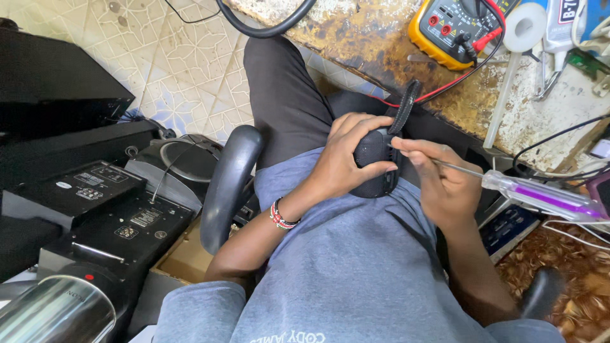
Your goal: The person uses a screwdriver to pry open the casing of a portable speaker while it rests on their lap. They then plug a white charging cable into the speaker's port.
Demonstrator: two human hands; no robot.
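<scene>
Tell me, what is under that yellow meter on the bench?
The yellow meter lies on a worn, stained bench top, its red and black leads trailing across it. Whatever sits directly beneath the meter's body is covered.

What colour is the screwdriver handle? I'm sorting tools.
Clear with purple core, screwdriver handle, head view.

Yellow multimeter (452, 30) top right, screen cut off; white label (63, 185) on black box, left.
</scene>
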